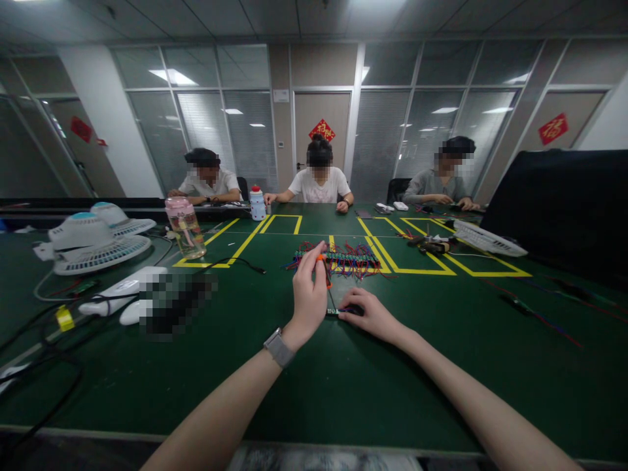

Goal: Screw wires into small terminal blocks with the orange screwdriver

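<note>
My left hand is raised over the table, its fingers closed round a screwdriver with an orange and black handle. The thin shaft slants down to a small green circuit board on the green table. My right hand rests low beside the board, fingers pinched at its right end, where dark wires show under the hand. Just beyond my hands lies a row of several similar circuit boards with red and blue wires sticking out.
Yellow tape marks the green table. White fans, a pink-lidded bottle, cables and a white mouse lie left. A dark monitor, keyboard and pliers are right. Several people sit opposite.
</note>
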The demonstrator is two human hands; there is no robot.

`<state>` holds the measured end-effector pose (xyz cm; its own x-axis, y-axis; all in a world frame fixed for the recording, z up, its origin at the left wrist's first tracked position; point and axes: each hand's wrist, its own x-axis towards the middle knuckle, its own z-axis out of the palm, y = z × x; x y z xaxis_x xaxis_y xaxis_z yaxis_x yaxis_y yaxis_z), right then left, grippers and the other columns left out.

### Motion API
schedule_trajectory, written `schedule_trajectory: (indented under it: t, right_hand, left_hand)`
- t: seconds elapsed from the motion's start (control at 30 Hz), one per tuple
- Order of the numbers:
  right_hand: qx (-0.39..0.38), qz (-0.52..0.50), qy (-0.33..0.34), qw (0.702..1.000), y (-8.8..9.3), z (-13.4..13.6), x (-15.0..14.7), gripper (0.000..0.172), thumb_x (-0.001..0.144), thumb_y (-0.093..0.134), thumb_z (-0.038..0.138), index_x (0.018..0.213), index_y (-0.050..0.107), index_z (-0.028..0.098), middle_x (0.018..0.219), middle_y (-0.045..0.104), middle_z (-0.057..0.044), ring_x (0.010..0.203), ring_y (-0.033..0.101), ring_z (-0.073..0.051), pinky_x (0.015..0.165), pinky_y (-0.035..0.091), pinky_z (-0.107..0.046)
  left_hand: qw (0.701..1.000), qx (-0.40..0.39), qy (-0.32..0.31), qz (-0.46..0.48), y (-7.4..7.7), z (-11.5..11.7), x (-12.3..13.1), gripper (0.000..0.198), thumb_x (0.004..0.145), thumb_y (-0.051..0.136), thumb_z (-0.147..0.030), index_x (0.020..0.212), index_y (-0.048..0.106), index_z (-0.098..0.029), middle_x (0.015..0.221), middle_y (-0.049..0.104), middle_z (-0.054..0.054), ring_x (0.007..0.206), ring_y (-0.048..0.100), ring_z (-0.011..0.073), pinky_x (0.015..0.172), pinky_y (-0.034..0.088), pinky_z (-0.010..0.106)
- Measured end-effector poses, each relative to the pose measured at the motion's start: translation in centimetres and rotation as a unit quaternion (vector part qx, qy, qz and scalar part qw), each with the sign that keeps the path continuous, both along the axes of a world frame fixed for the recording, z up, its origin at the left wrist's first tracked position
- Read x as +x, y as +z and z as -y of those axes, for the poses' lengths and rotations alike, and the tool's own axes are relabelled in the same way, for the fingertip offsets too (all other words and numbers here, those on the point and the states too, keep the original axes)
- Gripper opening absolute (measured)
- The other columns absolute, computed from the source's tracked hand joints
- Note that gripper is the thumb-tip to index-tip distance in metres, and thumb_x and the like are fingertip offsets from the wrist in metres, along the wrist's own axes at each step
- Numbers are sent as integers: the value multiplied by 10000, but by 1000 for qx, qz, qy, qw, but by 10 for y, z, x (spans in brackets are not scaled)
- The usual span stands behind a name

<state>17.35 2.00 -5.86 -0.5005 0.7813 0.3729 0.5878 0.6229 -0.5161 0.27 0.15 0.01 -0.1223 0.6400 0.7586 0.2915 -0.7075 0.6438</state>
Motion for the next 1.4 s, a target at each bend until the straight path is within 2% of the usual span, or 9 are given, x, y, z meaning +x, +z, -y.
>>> schedule_trajectory:
  t: [0.13, 0.23, 0.47, 0.57, 0.73, 0.97, 1.07, 1.23, 1.4]
  right_hand:
    - [2, -3, 2, 1000, -1, 0, 0, 104, 788, 676, 280, 836, 698, 190, 900, 614, -51, 873, 568, -197, 820, 432, -328]
    - [1, -2, 1, 1000, -1, -1, 0, 110, 788, 676, 290, 831, 697, 190, 897, 616, -52, 873, 567, -198, 820, 433, -330]
    - [5, -3, 1, 1000, -1, -1, 0, 109, 792, 673, 289, 835, 697, 192, 898, 619, -50, 872, 570, -197, 825, 432, -335]
    - [4, -3, 0, 1000, -1, 0, 0, 106, 791, 672, 288, 839, 696, 196, 905, 617, -49, 871, 571, -196, 822, 434, -332]
    - [5, 2, -2, 1000, -1, -1, 0, 104, 785, 678, 287, 833, 696, 196, 898, 616, -47, 869, 571, -197, 824, 431, -331]
    - [6, -4, 6, 1000, -3, -2, 1, 117, 792, 671, 296, 839, 701, 194, 891, 616, -51, 862, 572, -194, 816, 440, -331]
    - [5, -6, 5, 1000, -3, -2, 1, 114, 792, 671, 296, 839, 700, 197, 898, 619, -51, 867, 571, -197, 818, 439, -334]
    - [10, -5, 3, 1000, -3, -2, 0, 119, 794, 668, 304, 840, 697, 199, 894, 615, -50, 867, 572, -199, 815, 439, -331]
    - [8, -6, 4, 1000, -4, -2, 0, 128, 797, 663, 313, 837, 698, 197, 887, 615, -50, 865, 573, -199, 815, 438, -331]
  left_hand:
    - [1000, 13, 23, -8, 2, 2, 0, 235, 899, 495, -221, 1105, 608, -206, 1054, 621, 53, 995, 577, 159, 900, 440, 304]
    - [998, 17, 50, -30, 3, 5, 0, 183, 861, 566, -267, 1015, 651, -216, 970, 568, 42, 925, 564, 159, 857, 450, 298]
    - [1000, -13, -22, 6, 0, 1, 0, 343, 951, 349, -226, 1237, 539, -226, 1183, 580, 71, 1098, 541, 163, 959, 412, 317]
    - [999, -22, -21, 11, -2, 0, 0, 323, 941, 398, -256, 1231, 537, -220, 1156, 610, 73, 1038, 574, 169, 910, 441, 316]
    - [999, -1, 33, -30, 2, 4, -1, 219, 878, 541, -305, 1057, 641, -226, 998, 578, 51, 922, 565, 161, 856, 448, 301]
    - [999, -21, -25, 9, -2, 0, 1, 342, 951, 362, -242, 1246, 535, -226, 1190, 594, 68, 1101, 548, 162, 967, 408, 317]
    - [999, -21, -28, 6, -2, 1, 1, 315, 931, 433, -266, 1218, 554, -227, 1148, 615, 64, 1026, 579, 161, 891, 448, 296]
    - [999, -1, 33, -30, 1, 5, 1, 248, 833, 613, -321, 1064, 652, -240, 996, 542, 43, 888, 560, 148, 811, 459, 273]
    - [1000, -1, -20, -4, 1, 4, 1, 322, 951, 380, -259, 1204, 576, -230, 1160, 560, 68, 1102, 526, 161, 968, 404, 315]
